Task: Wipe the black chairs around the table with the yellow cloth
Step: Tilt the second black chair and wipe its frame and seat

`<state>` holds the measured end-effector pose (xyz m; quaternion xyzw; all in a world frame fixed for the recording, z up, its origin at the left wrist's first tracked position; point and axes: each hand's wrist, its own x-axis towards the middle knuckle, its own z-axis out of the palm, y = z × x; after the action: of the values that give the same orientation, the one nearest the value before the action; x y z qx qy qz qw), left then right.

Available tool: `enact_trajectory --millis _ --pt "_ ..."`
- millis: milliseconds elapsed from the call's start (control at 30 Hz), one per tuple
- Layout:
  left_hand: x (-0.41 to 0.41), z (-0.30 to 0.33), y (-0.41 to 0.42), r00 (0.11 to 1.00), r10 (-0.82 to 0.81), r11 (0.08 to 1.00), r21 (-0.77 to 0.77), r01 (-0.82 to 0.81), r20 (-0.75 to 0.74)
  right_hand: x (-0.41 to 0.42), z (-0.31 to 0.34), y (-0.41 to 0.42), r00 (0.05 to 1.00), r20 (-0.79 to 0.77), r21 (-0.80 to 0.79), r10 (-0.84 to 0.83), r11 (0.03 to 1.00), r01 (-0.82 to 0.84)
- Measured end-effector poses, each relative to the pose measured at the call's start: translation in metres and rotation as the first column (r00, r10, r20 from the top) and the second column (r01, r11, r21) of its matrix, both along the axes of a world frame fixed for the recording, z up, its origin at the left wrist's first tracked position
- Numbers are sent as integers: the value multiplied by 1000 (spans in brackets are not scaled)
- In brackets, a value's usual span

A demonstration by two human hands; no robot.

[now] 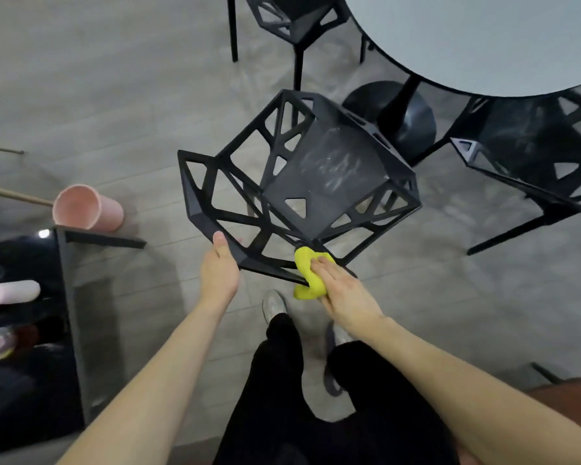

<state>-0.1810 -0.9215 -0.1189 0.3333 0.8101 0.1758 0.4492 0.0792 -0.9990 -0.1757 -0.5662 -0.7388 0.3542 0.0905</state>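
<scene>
Gripping chair (299, 169) back rim w/ left hand (219, 273); right hand (344, 292) flat, pressing yellow cloth (307, 275) on rim. Cloth soft, light; frame looks stiff, best steadied at rim.

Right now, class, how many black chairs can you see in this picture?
3. One chair in the middle, held by the left hand and wiped with the cloth; one at the top; one at right, partly under the table. Others may be hidden.
</scene>
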Motion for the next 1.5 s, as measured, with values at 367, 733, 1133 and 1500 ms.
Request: enact_trajectory --millis 367,733,1133,1500 --pt "123 -32 -77 908 329 935 47 -352 259 72 -28 30 966 -107 -301 237 918 -258" --pt "252 -151 -59 602 741 633 -10 -774 298 234 -107 114 849 258 -104 461 887 -450" --pt "319 -218 -32 523 549 579 155 -801 653 263 -184 109 843 256 6 474 871 -492" --pt "314 -254 -178 660 486 491 445 -748 573 302 -189 -95 861 130 190 492 840 -509"
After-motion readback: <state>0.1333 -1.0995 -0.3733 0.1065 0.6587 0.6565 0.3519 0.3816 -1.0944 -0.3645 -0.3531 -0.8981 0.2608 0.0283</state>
